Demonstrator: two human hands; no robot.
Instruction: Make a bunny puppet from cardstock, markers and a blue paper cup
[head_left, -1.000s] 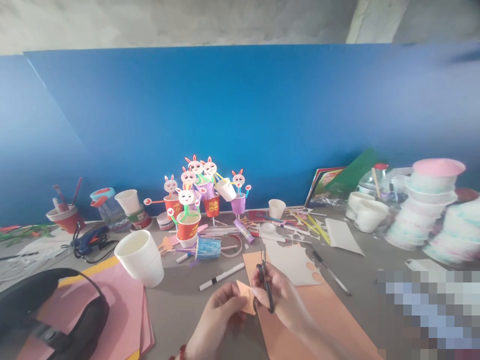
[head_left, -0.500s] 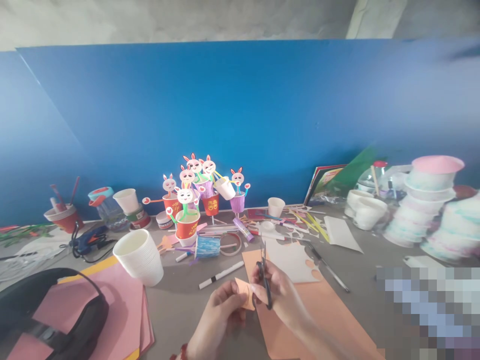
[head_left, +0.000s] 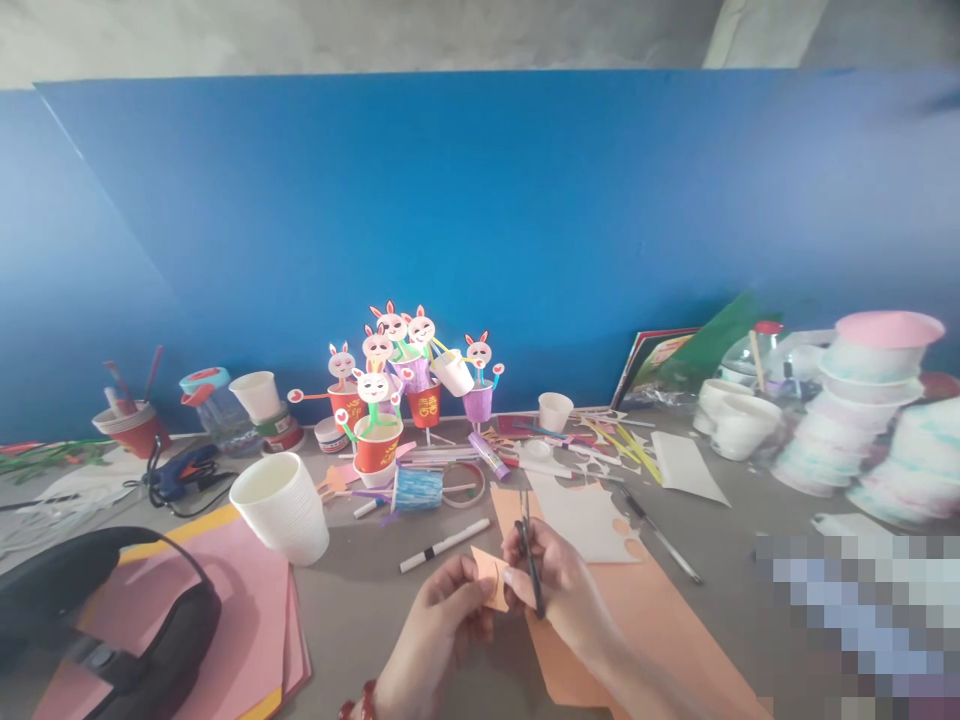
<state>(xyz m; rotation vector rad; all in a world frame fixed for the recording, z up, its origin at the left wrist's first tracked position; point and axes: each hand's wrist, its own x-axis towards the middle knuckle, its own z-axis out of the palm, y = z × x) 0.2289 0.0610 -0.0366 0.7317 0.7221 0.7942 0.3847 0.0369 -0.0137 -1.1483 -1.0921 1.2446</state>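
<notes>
My left hand [head_left: 441,622] pinches a small orange paper piece [head_left: 490,577] just above the grey table. My right hand [head_left: 564,590] is wrapped round black-handled scissors [head_left: 529,556], whose blades point away from me and meet the right edge of the paper piece. Under both hands lies a large orange paper sheet [head_left: 660,630]. A white paper sheet with scalloped cut-outs [head_left: 585,517] rests on its far end.
A stack of white cups [head_left: 282,506] lies on pink sheets [head_left: 225,620] at left beside a black bag [head_left: 97,620]. Bunny cup figures [head_left: 397,390], markers, a glue gun [head_left: 180,473] and scraps crowd the back. Stacked bowls [head_left: 862,400] stand at right before a blue board.
Both hands stay together on the orange piece; the piece has turned slightly in my left fingers while the scissors stay at its edge. The view has shifted a little.
</notes>
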